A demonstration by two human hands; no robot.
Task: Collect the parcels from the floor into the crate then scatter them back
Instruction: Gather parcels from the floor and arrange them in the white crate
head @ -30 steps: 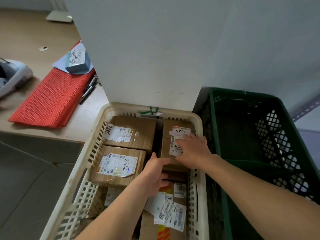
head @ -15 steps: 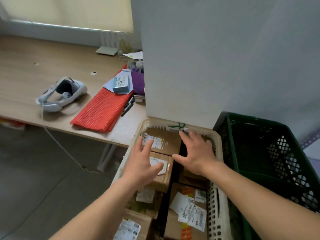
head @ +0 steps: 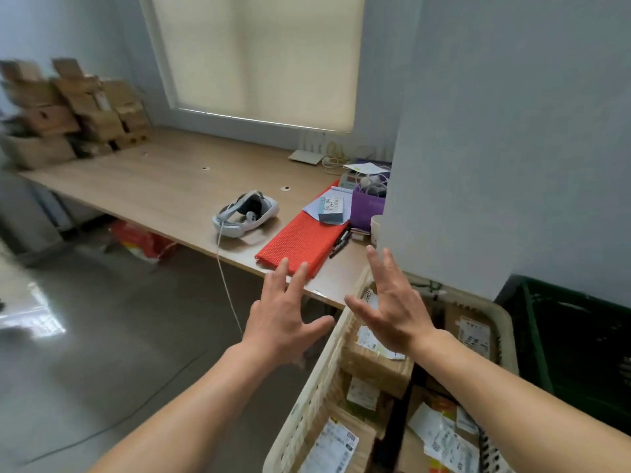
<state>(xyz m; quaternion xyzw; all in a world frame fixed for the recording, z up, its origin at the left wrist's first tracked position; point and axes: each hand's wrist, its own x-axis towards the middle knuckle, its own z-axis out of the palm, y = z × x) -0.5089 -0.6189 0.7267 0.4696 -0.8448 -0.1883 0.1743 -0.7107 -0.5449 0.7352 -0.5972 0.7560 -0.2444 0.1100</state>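
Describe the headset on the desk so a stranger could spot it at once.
Find the long wooden desk under the window blind. Near its front edge, just left of the red mat, lies the headset: white, with a looped strap and a cable hanging down.

A long wooden tabletop (head: 164,186) runs under a window with a cream blind (head: 252,56) drawn down. A blurred stack of cardboard boxes (head: 75,107) stands at the tabletop's far left end. A white headset (head: 246,213) lies near the front edge, and its cable (head: 225,274) hangs over that edge toward the grey floor (head: 102,353). Just right of the headset lies a red mat (head: 300,240), with a small pale box (head: 331,209) on its far end. Dark pens (head: 341,242) lie beside the mat. A purple tub (head: 367,208) holding wires stands behind them, against a grey pillar (head: 478,131). A flat white device (head: 305,156) sits by the window. A red bag (head: 143,240) lies under the tabletop.
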